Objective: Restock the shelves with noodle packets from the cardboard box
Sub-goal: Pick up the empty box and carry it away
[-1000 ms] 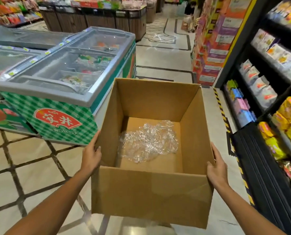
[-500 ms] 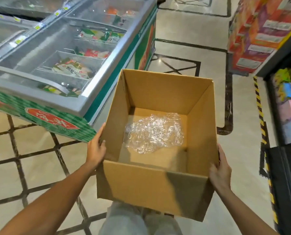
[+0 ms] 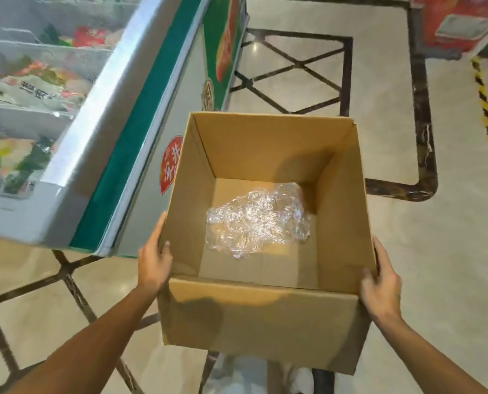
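Freezer [image 3: 100,143] packets blurred, perhaps frozen food.

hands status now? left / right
Left hand: open, flat against the cardboard box side.
Right hand: open, pressing the opposite side.
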Demonstrator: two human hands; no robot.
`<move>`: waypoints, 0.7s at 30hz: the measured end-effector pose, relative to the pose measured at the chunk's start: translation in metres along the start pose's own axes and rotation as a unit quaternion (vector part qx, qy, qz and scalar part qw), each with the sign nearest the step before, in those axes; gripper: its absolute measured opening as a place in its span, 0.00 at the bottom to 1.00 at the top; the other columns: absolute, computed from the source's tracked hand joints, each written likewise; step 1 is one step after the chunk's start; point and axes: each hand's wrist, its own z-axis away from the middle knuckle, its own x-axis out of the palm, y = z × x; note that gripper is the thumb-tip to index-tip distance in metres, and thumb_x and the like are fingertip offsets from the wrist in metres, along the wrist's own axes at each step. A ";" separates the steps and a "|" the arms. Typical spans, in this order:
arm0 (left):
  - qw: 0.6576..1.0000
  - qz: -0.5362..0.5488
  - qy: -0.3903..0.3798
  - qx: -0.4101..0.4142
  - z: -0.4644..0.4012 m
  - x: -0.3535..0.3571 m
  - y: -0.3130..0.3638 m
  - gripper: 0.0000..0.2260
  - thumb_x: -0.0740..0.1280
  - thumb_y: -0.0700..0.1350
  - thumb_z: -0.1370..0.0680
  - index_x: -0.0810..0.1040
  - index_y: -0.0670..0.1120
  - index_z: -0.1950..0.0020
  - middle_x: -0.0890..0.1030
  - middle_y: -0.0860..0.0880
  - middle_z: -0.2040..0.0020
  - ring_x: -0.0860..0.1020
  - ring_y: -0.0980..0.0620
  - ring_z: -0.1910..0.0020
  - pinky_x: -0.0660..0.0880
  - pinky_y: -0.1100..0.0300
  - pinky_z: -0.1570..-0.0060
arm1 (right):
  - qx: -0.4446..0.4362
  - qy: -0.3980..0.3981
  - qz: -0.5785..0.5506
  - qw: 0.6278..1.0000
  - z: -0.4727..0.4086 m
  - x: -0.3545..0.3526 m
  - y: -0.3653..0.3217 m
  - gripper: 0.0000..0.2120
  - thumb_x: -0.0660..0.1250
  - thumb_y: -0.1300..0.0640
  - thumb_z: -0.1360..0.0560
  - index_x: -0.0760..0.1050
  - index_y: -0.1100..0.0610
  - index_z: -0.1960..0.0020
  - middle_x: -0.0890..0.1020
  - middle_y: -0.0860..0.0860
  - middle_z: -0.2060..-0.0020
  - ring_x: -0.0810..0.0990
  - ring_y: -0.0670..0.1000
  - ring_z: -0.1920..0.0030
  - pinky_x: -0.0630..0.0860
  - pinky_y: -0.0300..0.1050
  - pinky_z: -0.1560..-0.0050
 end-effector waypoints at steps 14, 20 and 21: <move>0.997 -0.072 -0.025 -0.002 -0.138 0.090 -0.138 0.29 0.60 0.35 0.18 0.60 0.55 0.21 0.68 0.53 0.25 0.68 0.46 0.26 0.64 0.46 0.28 | 0.044 0.032 -0.019 0.998 -0.100 0.180 0.076 0.35 0.59 0.70 0.20 0.59 0.41 0.22 0.71 0.47 0.29 0.70 0.50 0.32 0.58 0.47 0.29; 0.988 -0.145 -0.041 -0.031 -0.132 0.094 -0.183 0.29 0.59 0.38 0.18 0.55 0.58 0.20 0.71 0.46 0.26 0.70 0.37 0.29 0.68 0.37 0.32 | 0.044 0.012 0.001 0.999 -0.094 0.221 0.092 0.36 0.58 0.69 0.19 0.56 0.35 0.23 0.70 0.46 0.26 0.71 0.53 0.28 0.67 0.46 0.32; 0.988 -0.146 -0.039 -0.037 -0.132 0.097 -0.185 0.29 0.58 0.39 0.18 0.54 0.58 0.20 0.70 0.46 0.25 0.70 0.37 0.29 0.68 0.37 0.31 | 0.035 0.012 0.004 0.999 -0.094 0.222 0.095 0.36 0.57 0.70 0.19 0.55 0.35 0.23 0.69 0.45 0.25 0.70 0.52 0.28 0.67 0.46 0.32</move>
